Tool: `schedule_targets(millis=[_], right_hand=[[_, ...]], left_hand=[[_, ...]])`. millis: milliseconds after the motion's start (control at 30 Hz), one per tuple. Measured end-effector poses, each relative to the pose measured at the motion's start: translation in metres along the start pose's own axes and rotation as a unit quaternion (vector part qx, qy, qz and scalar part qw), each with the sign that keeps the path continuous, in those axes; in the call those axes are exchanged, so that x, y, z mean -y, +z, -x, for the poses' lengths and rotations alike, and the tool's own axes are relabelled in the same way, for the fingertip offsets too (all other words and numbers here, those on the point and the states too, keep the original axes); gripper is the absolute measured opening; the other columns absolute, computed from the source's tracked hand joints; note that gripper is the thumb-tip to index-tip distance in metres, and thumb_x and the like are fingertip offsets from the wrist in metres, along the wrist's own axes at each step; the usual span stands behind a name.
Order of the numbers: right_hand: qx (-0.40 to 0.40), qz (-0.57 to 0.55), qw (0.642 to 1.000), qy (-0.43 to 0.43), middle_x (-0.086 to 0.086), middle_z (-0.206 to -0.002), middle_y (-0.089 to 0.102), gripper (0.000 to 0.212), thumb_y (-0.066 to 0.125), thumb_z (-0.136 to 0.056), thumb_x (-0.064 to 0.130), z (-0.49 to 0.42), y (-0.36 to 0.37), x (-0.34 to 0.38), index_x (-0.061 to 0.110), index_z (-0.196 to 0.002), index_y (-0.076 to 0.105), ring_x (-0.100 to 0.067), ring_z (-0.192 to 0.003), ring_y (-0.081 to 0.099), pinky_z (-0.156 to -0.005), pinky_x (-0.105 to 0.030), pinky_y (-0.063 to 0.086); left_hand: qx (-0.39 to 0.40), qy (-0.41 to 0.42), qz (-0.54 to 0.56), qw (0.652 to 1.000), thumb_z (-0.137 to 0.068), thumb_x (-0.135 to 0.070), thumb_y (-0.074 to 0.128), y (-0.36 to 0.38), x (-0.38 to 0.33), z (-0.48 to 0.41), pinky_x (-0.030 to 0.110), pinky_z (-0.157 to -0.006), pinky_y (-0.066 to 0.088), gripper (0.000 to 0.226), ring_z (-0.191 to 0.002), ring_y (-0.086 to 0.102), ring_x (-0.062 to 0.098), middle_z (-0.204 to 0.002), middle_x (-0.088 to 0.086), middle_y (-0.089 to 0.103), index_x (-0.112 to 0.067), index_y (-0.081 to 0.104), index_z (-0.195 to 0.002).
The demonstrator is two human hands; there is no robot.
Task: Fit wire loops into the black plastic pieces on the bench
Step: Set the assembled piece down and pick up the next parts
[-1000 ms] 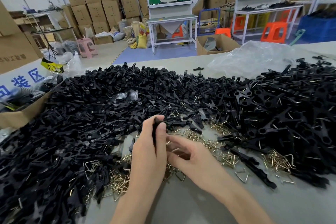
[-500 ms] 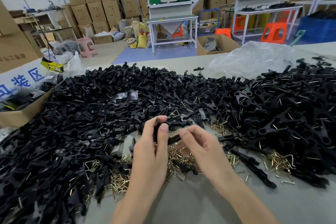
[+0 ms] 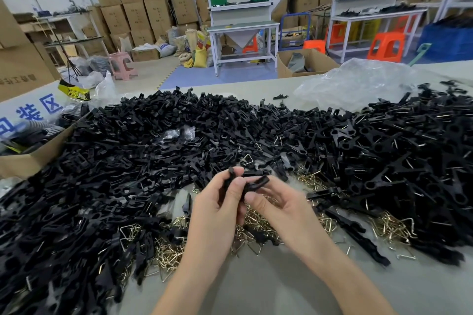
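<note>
The grey bench (image 3: pixel 268 289) spread beneath both hands. A heap of black plastic pieces (image 3: pixel 128 161) covered it to the left of the grip, beyond it and to its right. A clear plastic bag (image 3: pixel 358 82) lay far beyond the grip to the right, and an open cardboard box (image 3: pixel 30 161) stood well off to the left. Brass-coloured wire loops (image 3: pixel 169 253) lay scattered under and on either side of the hands. The left hand (image 3: pixel 217 215) pinched a first black piece (image 3: pixel 229 176) between thumb and curled fingers, above the loops. The right hand (image 3: pixel 281 210), just beside it, pinched a second black piece (image 3: pixel 258 181) that slanted up to the right and met the first. Whether either hand also held a loop could not be told.
</note>
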State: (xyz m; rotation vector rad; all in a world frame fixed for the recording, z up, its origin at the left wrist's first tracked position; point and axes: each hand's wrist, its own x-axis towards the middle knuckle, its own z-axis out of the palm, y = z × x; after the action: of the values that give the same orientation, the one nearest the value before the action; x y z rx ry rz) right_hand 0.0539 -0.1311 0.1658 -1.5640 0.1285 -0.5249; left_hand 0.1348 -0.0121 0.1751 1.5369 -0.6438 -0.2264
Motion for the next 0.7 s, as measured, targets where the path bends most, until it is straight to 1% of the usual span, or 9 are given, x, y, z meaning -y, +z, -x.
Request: schedule_targets(millis=[100,167,233,267,300,367,400,500,700], right_hand=[[-0.02,-0.015,1.0,0.011,0.007,-0.112,0.075,0.019,0.069,-0.092,0.033,0.0,-0.001,0.001,0.036,-0.11,0.073,-0.005,-0.109,0.068,-0.102,-0.029,0.046],[-0.029,-0.02,0.999,0.018,0.013,-0.117,0.074,0.022,0.069,-0.088,0.042,0.001,-0.005,0.001,0.039,-0.11,0.073,-0.002,-0.11,0.067,-0.096,-0.022,0.05],[-0.037,-0.032,0.999,0.018,0.009,-0.112,0.075,0.023,0.07,-0.086,0.046,0.001,-0.007,0.001,0.034,-0.106,0.074,-0.005,-0.104,0.07,-0.089,-0.016,0.052],[-0.048,-0.041,0.998,0.023,0.004,-0.108,0.076,0.023,0.071,-0.086,0.046,0.001,-0.008,0.0,0.03,-0.103,0.075,-0.009,-0.101,0.071,-0.088,-0.017,0.053],[-0.057,-0.051,0.997,0.031,0.0,-0.104,0.076,0.02,0.072,-0.088,0.042,0.0,-0.008,-0.001,0.026,-0.099,0.075,-0.013,-0.098,0.073,-0.087,-0.02,0.055],[-0.066,-0.061,0.995,0.04,-0.005,-0.097,0.075,0.013,0.073,-0.092,0.032,-0.002,-0.008,-0.004,0.02,-0.093,0.074,-0.017,-0.093,0.074,-0.085,-0.026,0.057],[-0.066,-0.059,0.995,0.042,-0.007,-0.094,0.075,0.013,0.072,-0.092,0.031,-0.003,-0.009,-0.006,0.019,-0.092,0.074,-0.016,-0.09,0.073,-0.084,-0.027,0.058],[-0.055,-0.06,0.996,0.045,-0.005,-0.095,0.076,0.014,0.075,-0.09,0.032,-0.003,-0.008,-0.006,0.021,-0.098,0.076,-0.015,-0.089,0.072,-0.084,-0.027,0.058],[-0.04,-0.037,0.997,0.051,-0.001,-0.1,0.078,0.015,0.074,-0.089,0.023,-0.003,-0.008,-0.005,0.03,-0.102,0.078,-0.016,-0.091,0.074,-0.088,-0.029,0.059]], left_hand=[[-0.022,0.024,-0.065,0.997,-0.099,-0.042,0.053,0.0,0.004,0.002,0.02,-0.047,0.039,0.017,-0.048,0.048,0.007,-0.057,-0.008,0.059,-0.051,0.064,-0.108],[-0.06,0.042,-0.105,0.992,-0.095,-0.054,0.05,-0.003,0.004,0.002,0.015,-0.047,0.035,0.025,-0.048,0.042,0.001,-0.059,-0.018,0.057,-0.053,0.061,-0.117],[-0.075,0.048,-0.094,0.992,-0.095,-0.058,0.046,-0.005,0.003,0.003,0.012,-0.066,0.049,0.03,-0.073,0.061,-0.006,-0.089,-0.031,0.069,-0.053,0.059,-0.121],[-0.067,0.037,-0.075,0.994,-0.099,-0.058,0.043,-0.005,0.003,0.002,0.019,-0.082,0.054,0.03,-0.09,0.065,-0.004,-0.104,-0.027,0.07,-0.053,0.059,-0.125],[-0.051,0.019,-0.053,0.997,-0.101,-0.056,0.041,-0.004,0.003,0.003,0.028,-0.085,0.055,0.032,-0.092,0.067,0.005,-0.104,-0.02,0.071,-0.053,0.057,-0.128],[-0.023,-0.003,-0.03,0.999,-0.102,-0.044,0.041,0.0,0.001,0.003,0.026,-0.071,0.052,0.033,-0.074,0.061,0.008,-0.083,-0.009,0.066,-0.055,0.056,-0.128],[-0.013,-0.004,-0.034,0.999,-0.104,-0.036,0.043,0.001,0.0,0.003,0.022,-0.071,0.051,0.032,-0.074,0.06,0.004,-0.085,-0.007,0.066,-0.057,0.056,-0.125],[0.01,-0.006,-0.034,0.999,-0.101,-0.022,0.057,0.001,-0.005,0.003,0.007,-0.082,0.046,0.036,-0.098,0.064,-0.009,-0.109,-0.021,0.071,-0.052,0.062,-0.121],[-0.035,-0.028,0.068,0.997,-0.088,-0.006,0.073,0.001,-0.005,0.0,0.009,-0.079,0.05,0.024,-0.099,0.071,0.005,-0.1,-0.009,0.078,-0.025,0.073,-0.103]])
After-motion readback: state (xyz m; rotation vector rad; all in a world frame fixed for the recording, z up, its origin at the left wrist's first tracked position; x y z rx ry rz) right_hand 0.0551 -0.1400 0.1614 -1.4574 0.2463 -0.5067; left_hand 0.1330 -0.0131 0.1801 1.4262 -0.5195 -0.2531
